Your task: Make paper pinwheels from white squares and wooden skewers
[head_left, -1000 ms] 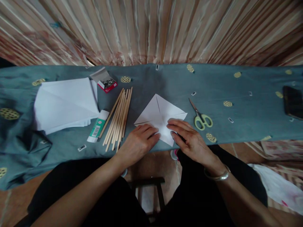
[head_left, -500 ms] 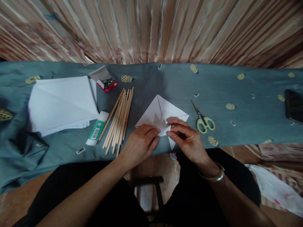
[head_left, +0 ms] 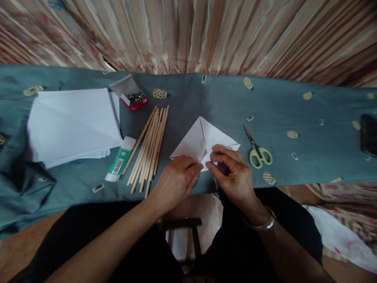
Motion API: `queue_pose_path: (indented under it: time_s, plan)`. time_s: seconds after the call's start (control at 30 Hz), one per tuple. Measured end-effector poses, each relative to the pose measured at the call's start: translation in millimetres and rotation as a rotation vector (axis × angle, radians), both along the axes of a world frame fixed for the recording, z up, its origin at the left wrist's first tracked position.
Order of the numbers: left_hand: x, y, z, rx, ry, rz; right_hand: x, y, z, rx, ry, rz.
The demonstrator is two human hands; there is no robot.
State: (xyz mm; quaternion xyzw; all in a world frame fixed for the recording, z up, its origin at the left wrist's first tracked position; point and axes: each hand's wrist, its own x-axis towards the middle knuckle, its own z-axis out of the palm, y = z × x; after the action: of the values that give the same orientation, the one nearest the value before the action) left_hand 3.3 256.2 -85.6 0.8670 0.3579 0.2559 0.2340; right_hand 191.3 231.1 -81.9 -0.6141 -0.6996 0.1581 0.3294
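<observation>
A folded sheet of white paper lies near the table's front edge, its creased point facing away from me. My left hand pinches the paper's lower left part, thumb and fingers pressed together. On the lower right part, my right hand has its thumb and forefinger closed round a flap at the middle. A small piece of the flap stands up between the two hands. The paper's near corner is mostly hidden by my right hand.
Green-handled scissors lie to the right. Leftward are wooden sticks, a glue stick, a red box of metal clips and a stack of white paper. A dark object sits at the far right.
The paper's middle flap has been pressed lower, and both hands have shifted slightly on it. My right fingers have moved a little toward the left hand. The whole view has shifted slightly.
</observation>
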Motion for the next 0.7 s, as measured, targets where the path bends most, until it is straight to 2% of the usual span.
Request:
queue_pose_path:
  time_s: [0.7]
  plan:
    - [2.3,1.1,-0.7,-0.002,0.017,0.039,-1.1,-1.0,-0.7,0.058,-0.046,0.038]
